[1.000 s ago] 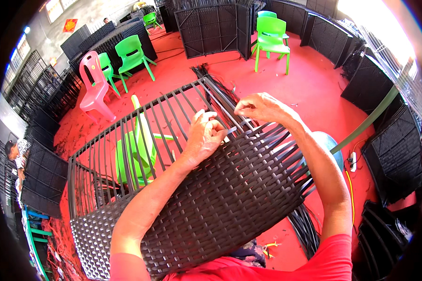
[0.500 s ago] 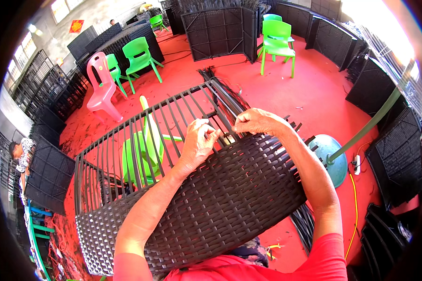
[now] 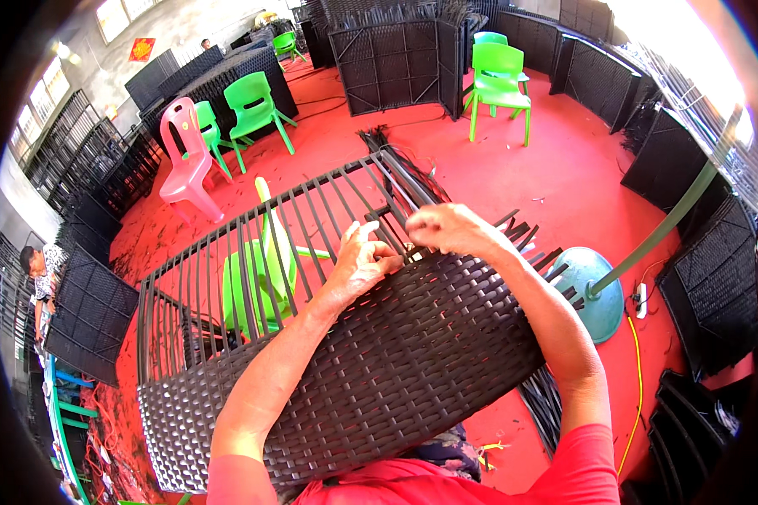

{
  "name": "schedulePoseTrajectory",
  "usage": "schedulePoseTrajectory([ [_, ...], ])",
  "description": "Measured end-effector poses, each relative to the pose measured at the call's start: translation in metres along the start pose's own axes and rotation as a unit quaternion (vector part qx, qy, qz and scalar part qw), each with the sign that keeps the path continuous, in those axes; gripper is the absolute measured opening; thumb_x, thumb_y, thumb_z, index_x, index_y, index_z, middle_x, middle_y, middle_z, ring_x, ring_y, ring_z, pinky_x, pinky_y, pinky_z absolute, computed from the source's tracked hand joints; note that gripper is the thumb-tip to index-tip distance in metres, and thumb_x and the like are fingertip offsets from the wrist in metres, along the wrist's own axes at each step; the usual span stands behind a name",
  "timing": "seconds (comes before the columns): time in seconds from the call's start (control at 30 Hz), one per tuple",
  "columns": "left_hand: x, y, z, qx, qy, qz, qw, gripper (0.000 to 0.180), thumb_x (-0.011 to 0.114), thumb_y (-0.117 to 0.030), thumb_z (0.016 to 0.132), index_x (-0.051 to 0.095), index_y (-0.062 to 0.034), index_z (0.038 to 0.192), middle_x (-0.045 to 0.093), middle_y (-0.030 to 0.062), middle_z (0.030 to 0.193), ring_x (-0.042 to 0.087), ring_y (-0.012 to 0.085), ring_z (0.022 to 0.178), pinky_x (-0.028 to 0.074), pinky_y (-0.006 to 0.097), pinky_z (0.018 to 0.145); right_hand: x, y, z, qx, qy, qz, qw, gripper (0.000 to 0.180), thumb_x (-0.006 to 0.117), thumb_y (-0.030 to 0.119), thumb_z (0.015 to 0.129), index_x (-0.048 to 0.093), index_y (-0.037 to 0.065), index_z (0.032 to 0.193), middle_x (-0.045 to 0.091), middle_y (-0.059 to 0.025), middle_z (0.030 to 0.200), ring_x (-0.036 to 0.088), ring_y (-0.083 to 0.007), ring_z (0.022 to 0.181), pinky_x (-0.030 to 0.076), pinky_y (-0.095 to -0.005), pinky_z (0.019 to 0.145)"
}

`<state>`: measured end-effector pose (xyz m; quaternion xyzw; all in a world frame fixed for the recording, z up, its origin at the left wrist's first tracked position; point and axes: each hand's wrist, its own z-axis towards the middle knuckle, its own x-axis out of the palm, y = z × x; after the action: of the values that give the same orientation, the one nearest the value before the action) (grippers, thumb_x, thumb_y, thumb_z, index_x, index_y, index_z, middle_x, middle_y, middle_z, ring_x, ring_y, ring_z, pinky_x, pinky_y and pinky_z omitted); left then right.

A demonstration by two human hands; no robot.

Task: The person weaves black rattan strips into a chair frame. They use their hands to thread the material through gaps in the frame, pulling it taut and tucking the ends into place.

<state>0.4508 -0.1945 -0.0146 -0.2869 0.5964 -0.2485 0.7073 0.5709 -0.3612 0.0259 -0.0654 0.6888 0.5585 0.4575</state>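
A black woven panel [image 3: 396, 362] lies tilted across my lap, its near part covered in flat plastic weave. Bare black slats of its frame [image 3: 312, 206] reach away from the woven edge. My left hand [image 3: 364, 263] is at that edge, thumb and fingers curled together; what they grip, if anything, is hidden. Just right of it, my right hand [image 3: 453, 229] hovers over the edge with bent fingers, smeared by motion. Loose black strip ends [image 3: 522, 231] stick out of the panel beyond my right forearm.
A green chair [image 3: 257, 282] stands under the slats. Right of the panel is a blue round base [image 3: 588, 295] with a slanting pole. A yellow cable [image 3: 636, 396] runs along the red floor [image 3: 556, 202]. At far left another person [image 3: 42, 273] bends over black panels.
My right hand has shifted slightly left and down, nearer my left hand, and its fingers blur. The left hand has moved slightly down, closer to the woven edge.
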Motion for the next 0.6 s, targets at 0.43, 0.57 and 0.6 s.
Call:
schedulePoseTrajectory([
  [0.43,-0.005,-0.021,-0.035,0.121,-0.172,0.047,0.977,0.010,0.062,-0.012,0.074,0.057,-0.0040,0.072,0.052,0.0068,0.103,0.046,0.0236,0.102,0.036,0.034,0.089,-0.019,-0.049,-0.008,-0.051,-0.290,-0.021,0.955,0.020,0.052,0.016,0.083,0.060,0.006,0.099,0.063,-0.0146,0.089,0.062,-0.0281,0.080,0.048,-0.0336,0.071],
  [0.57,-0.007,-0.008,-0.038,0.075,-0.133,0.019,0.988,0.010,0.059,-0.012,0.078,0.057,-0.0028,0.073,0.054,0.0045,0.095,0.049,0.0181,0.092,0.039,0.030,0.081,-0.025,-0.050,-0.023,-0.006,-0.058,-0.060,0.997,0.024,0.050,0.014,0.083,0.058,0.006,0.104,0.063,-0.0110,0.087,0.059,-0.0202,0.075,0.046,-0.0317,0.069],
  [0.6,-0.007,-0.003,-0.038,0.040,-0.127,-0.035,0.990,0.011,0.058,-0.013,0.079,0.057,-0.0024,0.076,0.054,0.0037,0.094,0.050,0.0148,0.090,0.041,0.028,0.077,-0.025,-0.055,-0.023,-0.024,-0.059,-0.068,0.996,0.023,0.051,0.016,0.083,0.060,0.006,0.101,0.063,-0.0103,0.085,0.059,-0.0191,0.074,0.046,-0.0315,0.067],
])
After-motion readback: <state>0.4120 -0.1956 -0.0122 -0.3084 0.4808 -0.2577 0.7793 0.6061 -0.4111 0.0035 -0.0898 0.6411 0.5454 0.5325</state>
